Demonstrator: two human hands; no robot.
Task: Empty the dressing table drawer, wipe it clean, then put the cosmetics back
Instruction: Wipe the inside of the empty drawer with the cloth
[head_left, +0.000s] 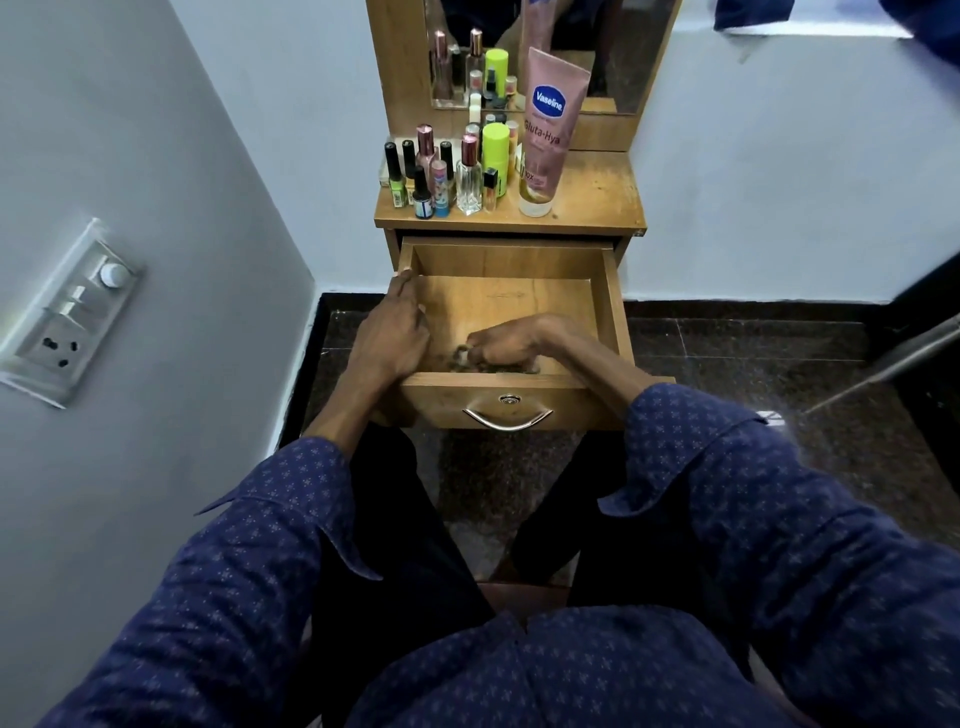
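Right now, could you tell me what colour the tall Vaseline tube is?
The Vaseline tube is pink, clearest in the head view.

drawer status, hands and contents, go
Left hand braced on drawer side wall. Right hand closed on small wad, likely cloth, at front. Drawer otherwise empty; cosmetics on tabletop. Nothing obstructing.

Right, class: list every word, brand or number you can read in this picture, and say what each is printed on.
"Vaseline": blue badge on the pink tube standing on the dressing table top.
"Gluta-Hya": the same tube, below the badge.
"nox": partly legible, lower on the tube; letters may be cut off.
Small bottles beside the tube: labels too small and blurred to read.
Switch panel on the wall: no readable text.
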